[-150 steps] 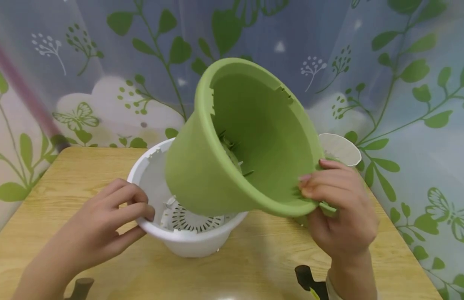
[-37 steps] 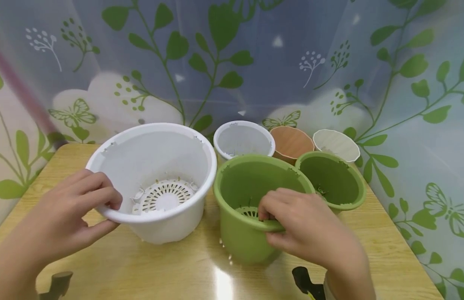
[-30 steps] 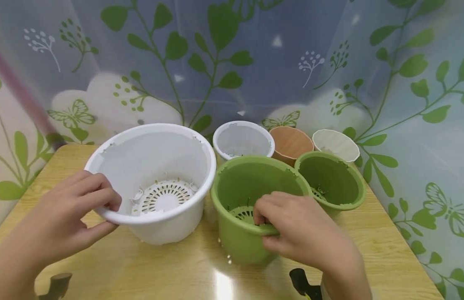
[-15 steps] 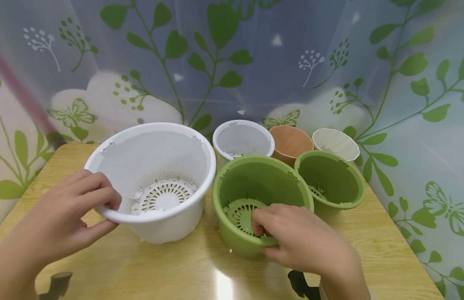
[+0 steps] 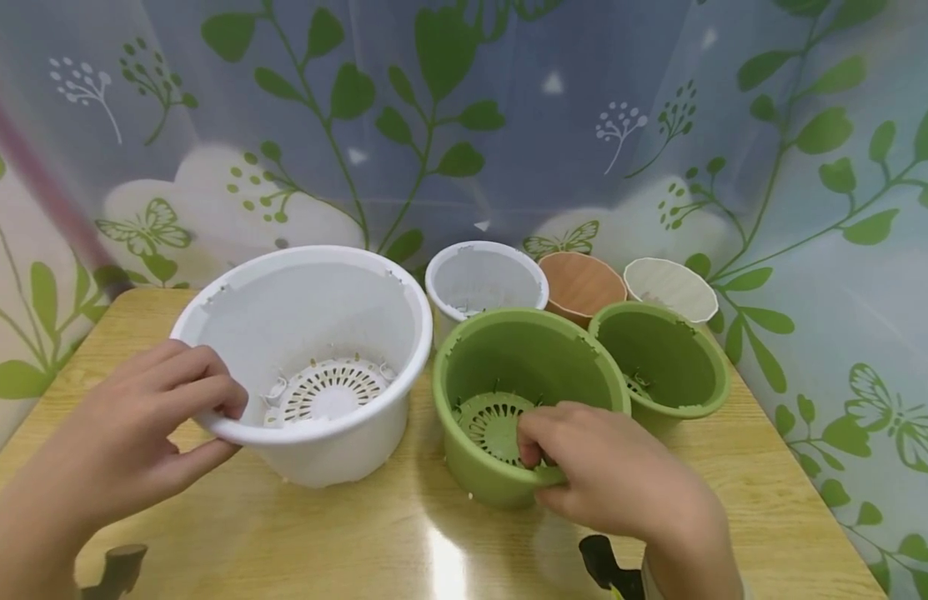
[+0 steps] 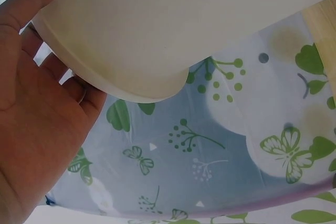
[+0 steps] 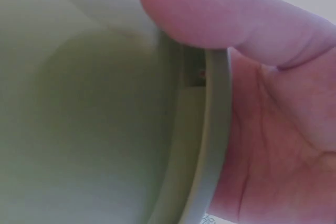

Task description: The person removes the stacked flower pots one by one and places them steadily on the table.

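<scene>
In the head view my left hand [image 5: 152, 417] grips the near-left rim of a large white plastic flowerpot [image 5: 336, 458], fingers inside and thumb outside. A slotted round base shows in its bottom. To its right, my right hand [image 5: 621, 467] pinches the near rim of a green flowerpot [image 5: 471, 471], fingers curled over into it and thumb below the rim outside. This green pot leans slightly towards me, and its slotted base [image 5: 489, 425] shows. Whether it rests on the table or hangs just above is hard to tell. The right wrist view shows the thumb [image 7: 189, 11] against the green wall.
Behind stand a smaller white pot [image 5: 486, 279], a terracotta-coloured pot [image 5: 584, 283], a cream pot [image 5: 674, 287] and a smaller green pot [image 5: 659, 358]. Small white bits lie on the wooden table [image 5: 321, 542]. Dark objects [image 5: 606, 567] show at the near edge. A leaf-patterned curtain [image 5: 283, 125] hangs behind.
Five seconds ago a green pot was held tilted over the white one; now one sits low to its right. In the last second it has tipped towards me, showing more base. My left hand stays put.
</scene>
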The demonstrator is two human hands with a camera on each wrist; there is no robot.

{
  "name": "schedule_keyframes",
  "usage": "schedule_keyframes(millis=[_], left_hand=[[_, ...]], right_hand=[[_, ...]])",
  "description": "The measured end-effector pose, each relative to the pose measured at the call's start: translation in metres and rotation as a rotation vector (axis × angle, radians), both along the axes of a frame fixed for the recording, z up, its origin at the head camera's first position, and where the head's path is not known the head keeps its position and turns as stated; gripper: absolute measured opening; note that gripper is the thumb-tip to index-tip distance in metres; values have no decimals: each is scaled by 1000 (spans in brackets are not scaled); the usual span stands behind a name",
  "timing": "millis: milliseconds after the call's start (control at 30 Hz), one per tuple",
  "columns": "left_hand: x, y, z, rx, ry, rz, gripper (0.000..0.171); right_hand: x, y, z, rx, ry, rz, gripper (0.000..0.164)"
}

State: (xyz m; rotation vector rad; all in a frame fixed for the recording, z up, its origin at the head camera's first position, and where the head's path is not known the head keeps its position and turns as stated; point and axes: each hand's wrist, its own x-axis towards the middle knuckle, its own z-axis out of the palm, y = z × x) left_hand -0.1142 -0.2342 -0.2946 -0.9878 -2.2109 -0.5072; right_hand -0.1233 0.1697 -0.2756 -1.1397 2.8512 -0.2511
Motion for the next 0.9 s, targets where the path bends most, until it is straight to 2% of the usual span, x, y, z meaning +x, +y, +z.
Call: schedule_keyframes(millis=[233, 433, 567, 800, 900], left_hand=[[-6, 6, -4, 4, 29, -49, 38], [-11, 23, -11, 15, 83, -92, 36], [-15, 34, -17, 47, 141, -107, 35], [-21, 48, -32, 83, 245, -79, 34], [-21, 50, -31, 84, 265, -70, 34]], right_hand=[[-1, 4, 0, -9, 8, 2, 37], [-1, 5, 1, -13, -13, -15, 38], [-1, 5, 4, -61, -22, -39, 40], [-2, 2, 5, -178, 70, 7, 45], [-3, 1, 5, -238, 110, 48, 45]])
